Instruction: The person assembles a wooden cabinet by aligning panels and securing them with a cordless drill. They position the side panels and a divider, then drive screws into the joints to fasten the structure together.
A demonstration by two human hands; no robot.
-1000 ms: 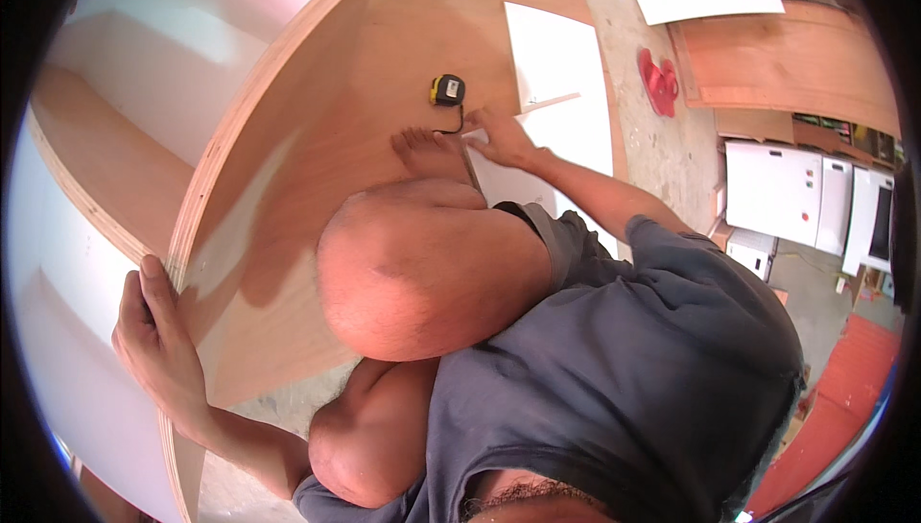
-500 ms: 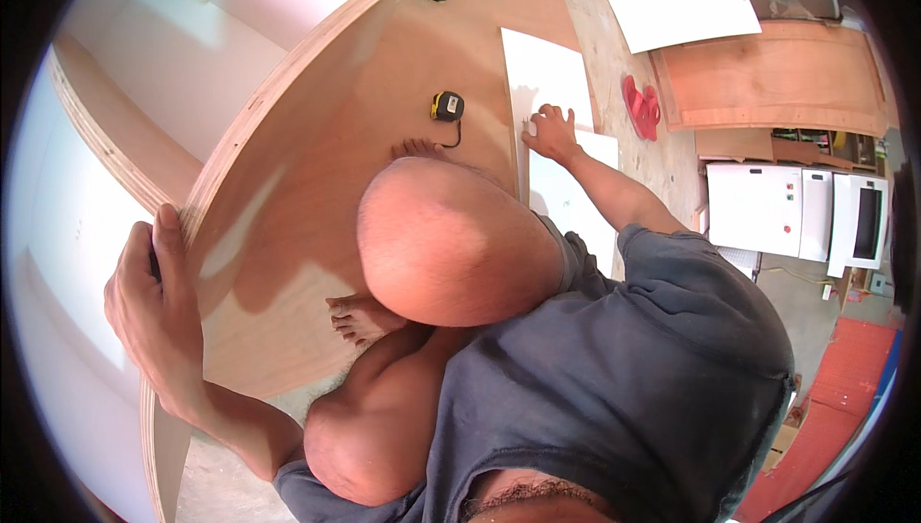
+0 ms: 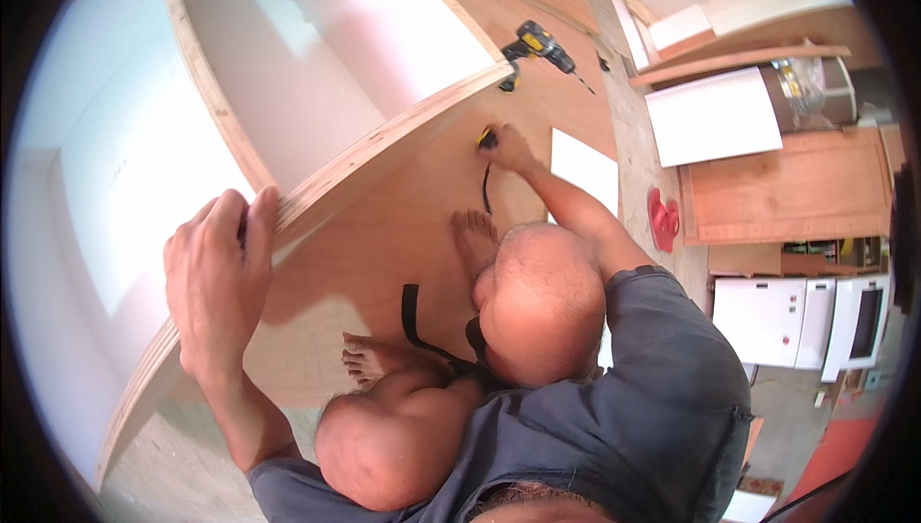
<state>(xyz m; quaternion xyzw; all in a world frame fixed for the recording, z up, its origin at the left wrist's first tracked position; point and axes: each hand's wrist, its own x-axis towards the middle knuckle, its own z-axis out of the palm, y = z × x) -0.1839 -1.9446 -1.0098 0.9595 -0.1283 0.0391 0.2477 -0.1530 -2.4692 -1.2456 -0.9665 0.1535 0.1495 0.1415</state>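
Note:
My left hand (image 3: 219,269) grips the plywood edge of an open cabinet (image 3: 393,130) with white inner faces, where a divider meets that edge. Ahead, my right hand (image 3: 512,149) is closed around a black and yellow tape measure (image 3: 485,138) over the plywood sheet. Its fingers are partly hidden. A dark strip (image 3: 488,187) hangs from the tape measure toward my foot. Just right of that hand lies a white panel (image 3: 587,170), partly covered by my forearm.
A cordless drill (image 3: 539,46) lies beyond my right hand. On the plywood near my feet is a black strap (image 3: 411,317). Red slippers (image 3: 662,220) rest on the floor at right, with another white board (image 3: 715,118), a wooden panel (image 3: 787,187) and white appliances (image 3: 758,320) farther off.
My right hand has left the white panel, moved left and taken hold of the tape measure. My left hand stays on the cabinet edge. The view has shifted, and a black strap now shows.

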